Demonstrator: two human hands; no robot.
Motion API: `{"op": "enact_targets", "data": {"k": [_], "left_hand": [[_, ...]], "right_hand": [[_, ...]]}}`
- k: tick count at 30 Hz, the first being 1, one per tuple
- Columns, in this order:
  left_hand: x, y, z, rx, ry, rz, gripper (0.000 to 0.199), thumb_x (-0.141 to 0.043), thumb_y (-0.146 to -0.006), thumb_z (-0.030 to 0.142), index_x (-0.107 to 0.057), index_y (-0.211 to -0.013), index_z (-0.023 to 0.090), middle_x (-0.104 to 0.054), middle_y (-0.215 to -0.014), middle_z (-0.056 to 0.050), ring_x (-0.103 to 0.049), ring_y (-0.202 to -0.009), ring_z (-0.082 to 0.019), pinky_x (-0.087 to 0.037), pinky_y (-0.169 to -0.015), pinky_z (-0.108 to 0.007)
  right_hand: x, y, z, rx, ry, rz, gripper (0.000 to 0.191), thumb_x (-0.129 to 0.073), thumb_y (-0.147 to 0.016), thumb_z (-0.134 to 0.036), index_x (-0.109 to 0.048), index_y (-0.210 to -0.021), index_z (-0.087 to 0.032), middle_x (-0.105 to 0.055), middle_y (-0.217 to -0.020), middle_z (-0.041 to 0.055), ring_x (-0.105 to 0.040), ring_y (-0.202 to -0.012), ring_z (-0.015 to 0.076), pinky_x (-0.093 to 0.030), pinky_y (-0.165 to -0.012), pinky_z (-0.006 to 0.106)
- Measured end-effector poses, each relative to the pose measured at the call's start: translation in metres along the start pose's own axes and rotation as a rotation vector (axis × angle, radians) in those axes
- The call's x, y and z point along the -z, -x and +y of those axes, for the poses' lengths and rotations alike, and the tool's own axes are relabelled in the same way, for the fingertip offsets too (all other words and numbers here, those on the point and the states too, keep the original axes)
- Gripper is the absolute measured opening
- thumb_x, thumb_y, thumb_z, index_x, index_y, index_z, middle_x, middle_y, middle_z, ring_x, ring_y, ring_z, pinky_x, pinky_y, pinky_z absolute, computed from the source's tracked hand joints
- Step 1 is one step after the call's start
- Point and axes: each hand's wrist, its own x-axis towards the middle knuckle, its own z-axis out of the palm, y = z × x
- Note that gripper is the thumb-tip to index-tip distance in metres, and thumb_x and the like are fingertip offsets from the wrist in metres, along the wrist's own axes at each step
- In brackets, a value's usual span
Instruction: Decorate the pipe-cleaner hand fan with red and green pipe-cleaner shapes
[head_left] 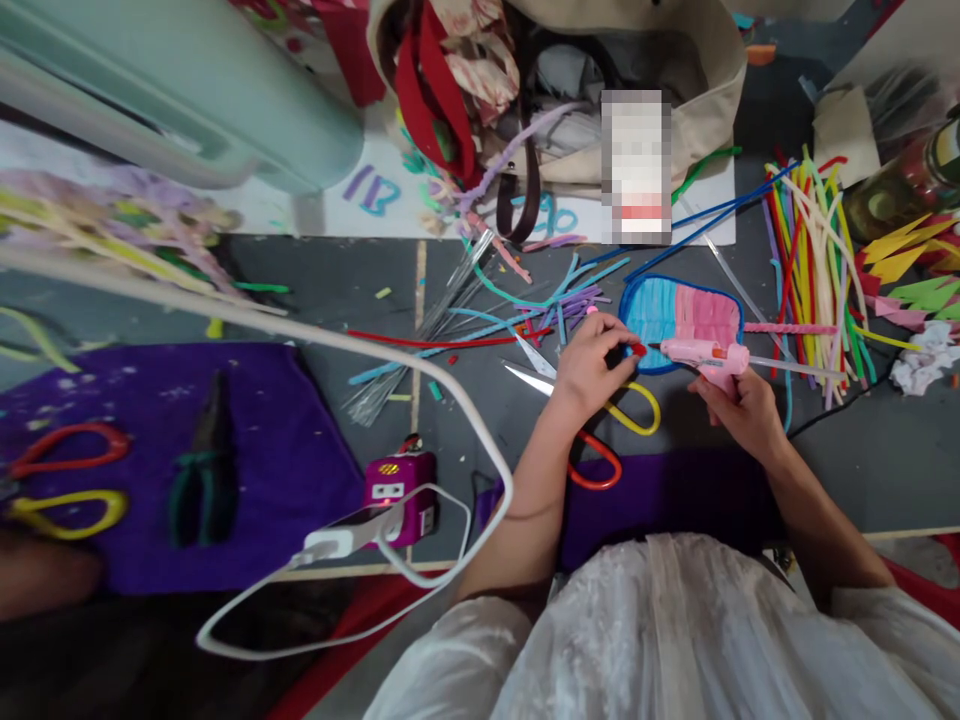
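Note:
My right hand (741, 408) is closed around the handle of a pink hot glue gun (701, 352), a clear glue stick (795, 368) sticking out of its back. The gun's dark nozzle points left, close to a small red piece (638, 350) pinched in my left hand (592, 368); I cannot tell whether they touch. Just behind both lies a flat panel (675, 308) of blue and pink pipe cleaners with a dark blue edge and a twisted pink stem (791, 328). Under my left hand and wrist lie scissors (654, 412) with one yellow and one red handle, blades showing on the left.
Loose pipe cleaners (814, 270) are heaped at the right. A canvas bag (709, 110) stands behind. On the left, a purple cloth (285, 440) bears pliers (202, 480) and more scissors (71, 450). A white cable (442, 375) arches before a purple power adapter (409, 490).

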Motion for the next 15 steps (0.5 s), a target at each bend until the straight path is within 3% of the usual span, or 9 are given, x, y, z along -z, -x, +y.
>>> {"op": "enact_targets", "data": {"k": [9, 15], "left_hand": [[0.0001, 0.0005, 0.0057, 0.02, -0.009, -0.02, 0.017, -0.064, -0.079, 0.018, -0.07, -0.095, 0.019, -0.057, -0.102, -0.006, -0.057, -0.094, -0.019, -0.047, -0.084, -0.033], [0.0004, -0.0003, -0.0005, 0.031, 0.111, 0.006, 0.014, -0.067, -0.08, 0.02, -0.071, -0.093, 0.02, -0.059, -0.099, -0.005, -0.056, -0.086, -0.017, -0.047, -0.08, -0.033]], "right_hand": [[-0.0002, 0.0002, 0.0025, 0.001, -0.004, 0.003, 0.038, -0.062, -0.083, -0.051, -0.068, -0.089, -0.014, -0.056, -0.049, -0.0027, -0.055, -0.043, 0.0119, -0.04, -0.046, 0.023], [0.0006, -0.0002, 0.0029, 0.023, -0.049, -0.035, 0.033, -0.062, -0.084, -0.046, -0.069, -0.09, -0.014, -0.056, -0.049, -0.0037, -0.053, -0.042, 0.0105, -0.04, -0.045, 0.022]]}}
